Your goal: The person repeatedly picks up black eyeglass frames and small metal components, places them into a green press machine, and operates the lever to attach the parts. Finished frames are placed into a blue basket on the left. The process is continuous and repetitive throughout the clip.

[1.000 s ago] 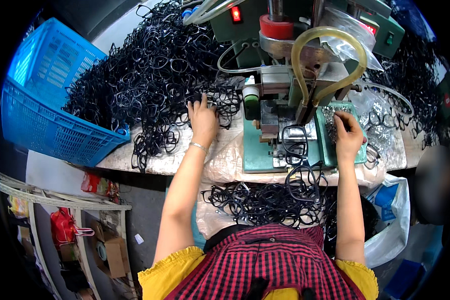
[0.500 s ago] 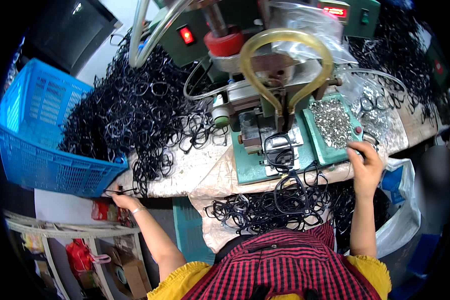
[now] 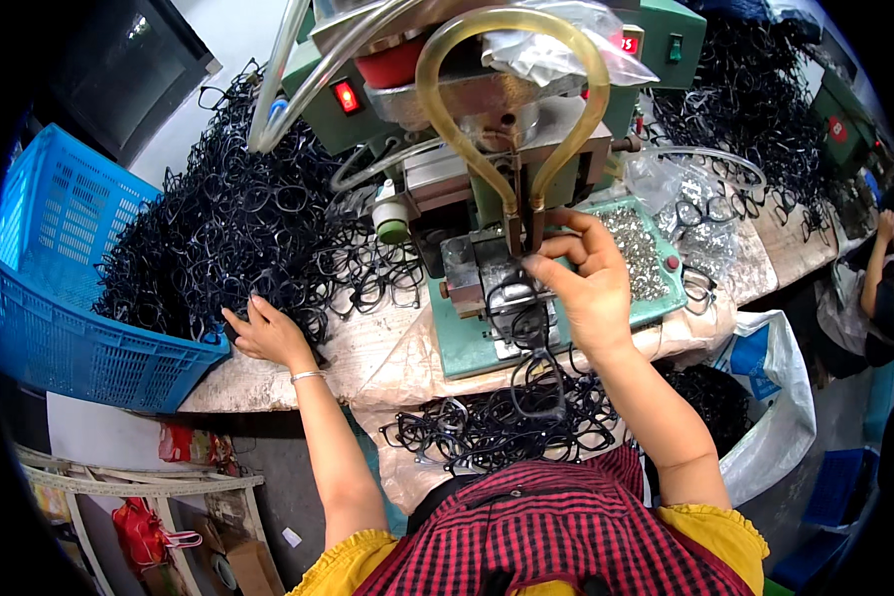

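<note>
My left hand (image 3: 268, 336) reaches to the edge of a big heap of black eyeglass frames (image 3: 238, 214), fingers apart, with nothing seen in them. My right hand (image 3: 591, 283) is at the green bench press (image 3: 556, 149), thumb and fingertips closed just below its two metal electrode-like tips (image 3: 524, 223). Whatever those fingertips pinch is too small or hidden to name. Below them a black eyeglass frame (image 3: 517, 318) rests on the press's metal fixture (image 3: 464, 266). Beside my right hand lies a green tray (image 3: 673, 288) of small shiny metal parts.
A blue plastic basket (image 3: 79, 343) leans at the left. More black frames (image 3: 507, 427) lie near my lap, and another heap (image 3: 735, 109) is at the far right. A looped yellowish hose (image 3: 512, 20) arches over the fixture. A white sack (image 3: 780, 397) hangs open at the right.
My right hand has moved left from the parts tray to the fixture. My left hand has let go of a black frame by the basket and moved up and right to the heap.
</note>
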Tool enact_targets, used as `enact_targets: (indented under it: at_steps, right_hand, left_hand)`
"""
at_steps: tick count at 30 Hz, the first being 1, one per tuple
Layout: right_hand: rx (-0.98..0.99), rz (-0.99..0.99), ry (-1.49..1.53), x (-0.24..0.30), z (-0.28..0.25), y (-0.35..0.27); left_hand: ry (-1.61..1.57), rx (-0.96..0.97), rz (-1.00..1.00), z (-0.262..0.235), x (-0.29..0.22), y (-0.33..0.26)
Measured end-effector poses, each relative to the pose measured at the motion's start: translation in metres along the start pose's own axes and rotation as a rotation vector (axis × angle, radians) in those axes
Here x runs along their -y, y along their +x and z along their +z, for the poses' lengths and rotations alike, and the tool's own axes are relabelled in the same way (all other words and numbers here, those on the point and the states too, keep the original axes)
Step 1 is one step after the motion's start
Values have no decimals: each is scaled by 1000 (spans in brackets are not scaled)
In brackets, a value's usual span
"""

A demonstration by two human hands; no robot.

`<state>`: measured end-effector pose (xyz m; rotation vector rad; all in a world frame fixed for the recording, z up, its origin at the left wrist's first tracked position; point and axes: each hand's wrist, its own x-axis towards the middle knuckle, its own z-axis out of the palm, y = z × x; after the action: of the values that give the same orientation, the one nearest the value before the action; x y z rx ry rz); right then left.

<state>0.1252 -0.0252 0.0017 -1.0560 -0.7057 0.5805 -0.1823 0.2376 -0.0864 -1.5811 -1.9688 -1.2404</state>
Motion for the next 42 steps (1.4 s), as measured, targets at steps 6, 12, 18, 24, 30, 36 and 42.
enact_targets:
  at_steps: [6,12,18,24,30,36,42]
  right_hand:
    - [-44,24,45,20,15,-24]
    - [70,-328,-903,4,-55,16]
    - [-138,-390,-1347,-40,-123,9]
    - [-200,-410,-1218,-46,-119,15]
    - [-449,-263,-901,-75,-128,10]
    - [-592,-35,-223,-58,-105,17]
    - [-361,-58,-240,-48,-63,25]
  left_hand:
    - [-1171,135,-260,-96,-90,-36]
    - [-1474,626,1094,-169,-166,-85]
    - [-1336,604,1203,-160,-174,-98]
    - [-1435,630,1227,-152,-182,-99]
    - [-533,839,595,-143,-77,-121]
    - [-178,519,871,-67,-75,-30]
    - [-17,525,692,38,-48,-64]
